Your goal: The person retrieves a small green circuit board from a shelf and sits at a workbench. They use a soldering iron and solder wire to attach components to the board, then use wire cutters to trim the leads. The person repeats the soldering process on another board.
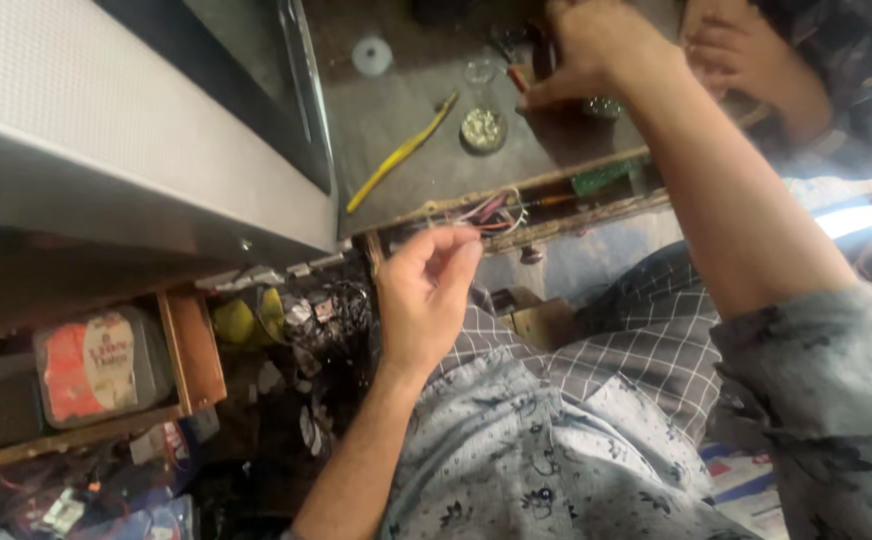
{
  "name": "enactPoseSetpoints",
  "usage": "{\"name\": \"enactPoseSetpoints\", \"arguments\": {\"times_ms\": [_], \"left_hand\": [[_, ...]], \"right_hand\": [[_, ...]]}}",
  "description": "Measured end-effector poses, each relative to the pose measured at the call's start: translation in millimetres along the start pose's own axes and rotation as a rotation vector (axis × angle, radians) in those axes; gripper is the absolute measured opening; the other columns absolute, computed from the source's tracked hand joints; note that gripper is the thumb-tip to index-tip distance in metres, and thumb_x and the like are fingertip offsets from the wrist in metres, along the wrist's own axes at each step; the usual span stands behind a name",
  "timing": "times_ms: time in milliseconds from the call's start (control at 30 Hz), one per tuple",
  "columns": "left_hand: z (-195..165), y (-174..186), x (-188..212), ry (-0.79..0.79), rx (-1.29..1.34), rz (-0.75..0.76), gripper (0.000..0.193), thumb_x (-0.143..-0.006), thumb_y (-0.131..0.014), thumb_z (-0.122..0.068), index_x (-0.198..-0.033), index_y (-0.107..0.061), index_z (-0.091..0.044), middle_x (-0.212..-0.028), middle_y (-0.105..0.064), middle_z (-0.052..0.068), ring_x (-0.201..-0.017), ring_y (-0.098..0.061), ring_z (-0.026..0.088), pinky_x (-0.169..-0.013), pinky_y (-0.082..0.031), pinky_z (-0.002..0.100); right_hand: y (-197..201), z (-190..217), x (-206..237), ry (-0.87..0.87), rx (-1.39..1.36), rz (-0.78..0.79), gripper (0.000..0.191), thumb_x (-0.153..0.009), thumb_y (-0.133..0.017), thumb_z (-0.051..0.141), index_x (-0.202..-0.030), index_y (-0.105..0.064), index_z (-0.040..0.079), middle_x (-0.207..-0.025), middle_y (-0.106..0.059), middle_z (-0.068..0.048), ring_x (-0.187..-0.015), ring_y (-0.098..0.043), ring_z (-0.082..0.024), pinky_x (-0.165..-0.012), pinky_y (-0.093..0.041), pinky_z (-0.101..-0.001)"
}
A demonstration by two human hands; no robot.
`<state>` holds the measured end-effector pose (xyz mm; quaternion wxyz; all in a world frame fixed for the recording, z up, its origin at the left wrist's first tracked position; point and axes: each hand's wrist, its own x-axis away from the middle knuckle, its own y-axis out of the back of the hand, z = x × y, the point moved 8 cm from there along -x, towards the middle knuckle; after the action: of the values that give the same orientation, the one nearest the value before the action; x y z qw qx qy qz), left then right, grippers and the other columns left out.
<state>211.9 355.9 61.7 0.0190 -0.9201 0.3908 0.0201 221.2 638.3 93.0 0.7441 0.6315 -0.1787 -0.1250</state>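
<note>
The left hand (424, 295) is raised in front of the torso at the bench (406, 110) edge, forearm rising from below, fingers curled and pinched narrow just beside a bundle of thin wires (494, 212); whether the fingertips actually grip a strand cannot be told. The right hand (588, 45) is stretched well forward across the bench, arm extended from the patterned sleeve, fingers closed around a small dark object (541, 52) whose kind is not discernible. The wires are red, white and dark, looped loosely, lying at the worn front edge of the bench near a green circuit board (604, 176). On the bench surface lie a yellow-handled tool (401, 152), a round tin of small parts (483, 128) and a pale disc (371, 55). A large grey appliance casing (106, 130) occupies the left and overhangs the bench. Below it, a shelf holds a red-and-white labelled container (96, 365) among clutter. Another person's hand (741, 50) rests at the top right, apart from the right hand.
</note>
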Motion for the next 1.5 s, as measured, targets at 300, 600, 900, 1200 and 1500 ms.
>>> {"name": "enactPoseSetpoints", "arguments": {"times_ms": [300,600,900,1200,1500], "left_hand": [[14,22,-3,0.081,0.11,-0.027,0.013,-0.099,-0.07,-0.004,-0.109,-0.074,0.003,-0.091,-0.071,-0.002,-0.079,-0.059,0.002,-0.07,-0.049,0.019],[7,4,-15,0.098,0.16,0.009,0.013,-0.097,-0.071,-0.005,-0.107,-0.074,0.004,-0.09,-0.07,-0.003,-0.078,-0.058,0.001,-0.068,-0.048,0.018],[17,-8,-13,0.126,0.148,-0.003,0.014,-0.095,-0.073,-0.007,-0.105,-0.075,0.003,-0.089,-0.073,-0.002,-0.078,-0.062,0.002,-0.069,-0.05,0.019],[27,-77,4,0.131,-0.048,0.165,0.016,-0.094,-0.072,-0.013,-0.101,-0.077,0.0,-0.086,-0.076,0.0,-0.077,-0.068,0.004,-0.071,-0.055,0.022],[34,-139,27,0.201,0.012,0.287,0.017,-0.096,-0.071,-0.013,-0.099,-0.077,0.002,-0.082,-0.074,-0.001,-0.073,-0.064,0.003,-0.066,-0.053,0.021]], "right_hand": [[6,13,-19,-0.085,0.237,0.143,0.082,-0.059,-0.089,0.071,-0.107,-0.076,0.005,-0.107,-0.074,-0.021,-0.117,-0.059,-0.046,-0.093,-0.048,-0.0568],[23,25,-36,-0.006,0.361,-0.027,0.091,-0.049,-0.094,0.057,-0.112,-0.066,-0.003,-0.101,-0.071,-0.024,-0.107,-0.061,-0.044,-0.083,-0.048,-0.0584],[52,-25,95,0.14,-1.24,-0.214,0.042,-0.091,-0.079,0.035,-0.115,-0.059,0.008,-0.104,-0.059,-0.007,-0.099,-0.059,-0.029,-0.089,-0.05,-0.0451],[-71,0,279,-0.115,-1.917,-0.409,0.089,-0.079,-0.077,0.037,-0.154,-0.042,0.004,-0.132,-0.053,-0.022,-0.123,-0.056,-0.035,-0.111,-0.046,-0.0556],[-57,8,317,-0.252,-0.411,-0.52,0.081,-0.065,-0.081,0.014,-0.14,-0.053,0.0,-0.124,-0.058,-0.021,-0.117,-0.052,-0.039,-0.103,-0.046,-0.0476]]}}
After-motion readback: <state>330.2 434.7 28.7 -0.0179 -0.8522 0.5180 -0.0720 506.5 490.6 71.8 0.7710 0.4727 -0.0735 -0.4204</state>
